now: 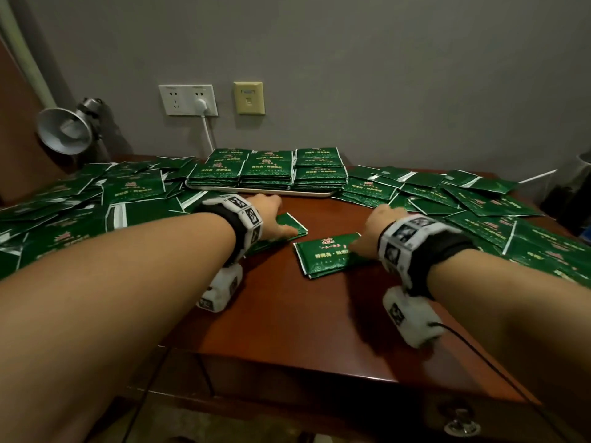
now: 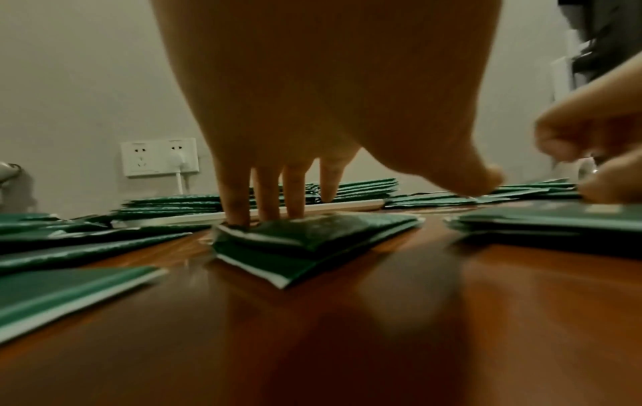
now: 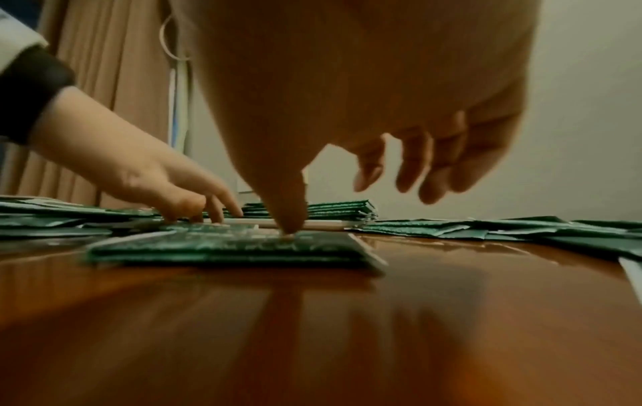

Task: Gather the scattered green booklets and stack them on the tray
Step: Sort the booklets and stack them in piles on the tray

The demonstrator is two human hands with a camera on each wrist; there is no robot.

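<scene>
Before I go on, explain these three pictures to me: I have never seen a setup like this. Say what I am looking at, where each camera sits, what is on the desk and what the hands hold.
No machine here: a person works with two bare hands, wearing a camera on the head and one on each wrist. The big picture is the head view, looking down at the wooden desk. The other two look along each hand from just above the desk.

Green booklets lie scattered at both sides. At the back, a pale tray already carries neat stacks of them.

The left hand presses straight fingers on a small pile of booklets. The right hand touches another pile with its thumb, its other fingers raised. Neither hand grips anything.
</scene>
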